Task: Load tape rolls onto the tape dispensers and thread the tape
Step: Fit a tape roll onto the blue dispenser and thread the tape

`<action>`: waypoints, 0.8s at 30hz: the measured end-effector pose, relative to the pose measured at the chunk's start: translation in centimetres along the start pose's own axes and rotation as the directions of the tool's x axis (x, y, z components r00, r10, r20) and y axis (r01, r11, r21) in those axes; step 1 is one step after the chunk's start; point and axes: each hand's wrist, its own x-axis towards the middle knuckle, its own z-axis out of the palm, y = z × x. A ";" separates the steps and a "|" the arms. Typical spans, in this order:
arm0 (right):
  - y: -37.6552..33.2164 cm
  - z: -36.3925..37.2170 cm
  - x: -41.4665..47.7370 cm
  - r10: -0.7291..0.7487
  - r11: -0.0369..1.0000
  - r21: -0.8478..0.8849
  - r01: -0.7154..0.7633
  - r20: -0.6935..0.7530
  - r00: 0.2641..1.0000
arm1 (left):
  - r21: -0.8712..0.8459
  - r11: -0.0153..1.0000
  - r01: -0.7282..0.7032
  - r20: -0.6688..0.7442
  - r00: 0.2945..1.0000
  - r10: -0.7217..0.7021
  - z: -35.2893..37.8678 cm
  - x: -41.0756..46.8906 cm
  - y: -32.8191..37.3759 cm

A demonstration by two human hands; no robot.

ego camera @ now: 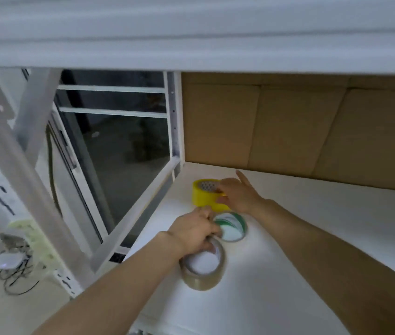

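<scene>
Three tape rolls lie in a row on the white shelf [312, 238], close to its left edge and running from the back wall toward the front. The yellow roll [203, 198] sits furthest back, near the rear left corner; the green-printed roll [234, 226] lies flat just in front of it; the clear brownish roll [203, 269] lies nearest the front. The right hand [237, 197] is closed around the yellow roll's right side, thumb low on the wall and fingers over the rim, with the index finger pointing away. The left hand [195, 232] grips the far rim of the clear roll, fingers curled over its edge; motion blur makes it uncertain whether they reach inside the core. No dispenser is in view. Judged by appearance, each roll is light and rigid, with a stiff core and a smooth, possibly slick outer wrap; the surest hold is a pinch through the core hole against the outer wall, avoiding the sticky free end. The left edge drops to an open frame [143, 201] above the floor, so a nudged roll could roll off. Cardboard panels [288, 126] close the back and an overhead shelf [191, 32] limits lift. Open room lies to the right and front.
</scene>
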 end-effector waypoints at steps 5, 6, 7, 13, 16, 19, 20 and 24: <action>6.4 -3.7 -7.2 0.534 0.621 0.760 -0.192 -0.231 0.813 | -0.078 0.996 -0.033 -0.071 0.997 0.027 -1.5 2.2 2.7; 7.8 -4.6 -9.0 0.615 0.550 0.814 -0.189 -0.241 0.751 | -0.074 0.997 -0.034 -0.082 0.996 0.028 -1.7 2.9 3.6; 9.1 -5.4 -11.0 0.666 0.503 0.846 -0.178 -0.247 0.704 | -0.042 0.998 -0.054 -0.080 0.996 0.050 -1.8 3.7 4.7; 16.1 -8.8 -26.4 0.791 0.459 0.872 -0.173 -0.312 0.525 | -0.029 0.988 -0.151 -0.147 0.978 0.145 -3.2 9.4 18.9; 20.4 -9.9 -36.6 0.858 0.405 0.899 -0.166 -0.311 0.410 | -0.077 0.970 -0.230 -0.175 0.961 0.214 -2.7 12.2 29.5; 24.9 -10.6 -46.6 0.918 0.318 0.942 -0.111 -0.276 0.286 | -0.111 0.936 -0.334 -0.136 0.938 0.319 -1.6 14.9 40.1; 26.4 -10.7 -49.7 0.928 0.306 0.946 -0.103 -0.273 0.256 | -0.118 0.923 -0.366 -0.135 0.927 0.350 -1.2 15.7 43.2; 31.3 -11.5 -59.6 0.956 0.268 0.959 -0.091 -0.253 0.145 | -0.100 0.894 -0.437 -0.129 0.896 0.424 0.6 18.4 53.7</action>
